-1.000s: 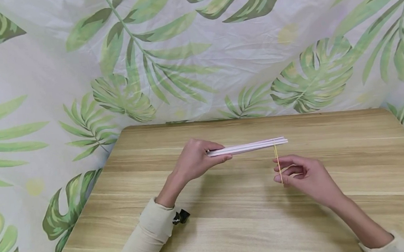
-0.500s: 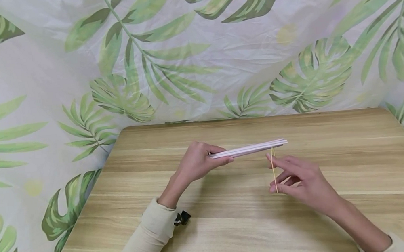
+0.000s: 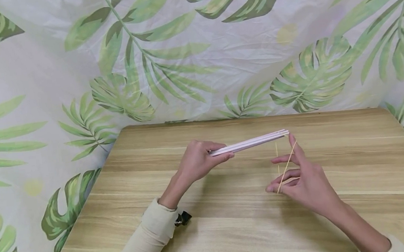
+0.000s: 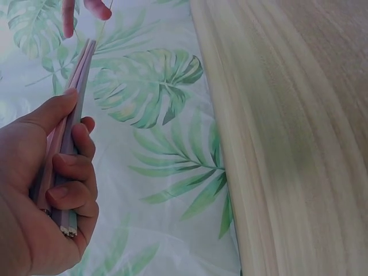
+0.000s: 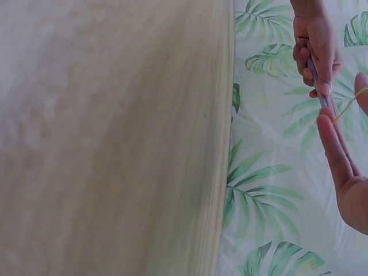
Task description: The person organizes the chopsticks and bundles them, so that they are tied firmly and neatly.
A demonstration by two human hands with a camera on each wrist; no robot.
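My left hand (image 3: 198, 159) grips one end of a bundle of slim pale chopsticks (image 3: 252, 142), thumb along one side and fingers curled round the other. In the left wrist view the chopsticks (image 4: 83, 75) look pinkish and grey. They point right, tilted slightly up, held above the table. Beside their free end is my right hand (image 3: 310, 180), its index finger raised to the tips. A thin yellow rubber band (image 3: 288, 165) runs from the tips down to the right thumb and fingers, stretched into a long loop. The right wrist view catches the band (image 5: 346, 107) between two fingers.
The wood-grain table (image 3: 234, 228) spreads beneath both hands. Behind it hangs a white cloth (image 3: 239, 57) printed with green leaves. A small black object (image 3: 183, 218) sits at the left sleeve's cuff.
The right index finger has lifted up to the chopstick tips, spreading the rubber band into a wider, slanted loop. The free end of the chopsticks has risen a little.
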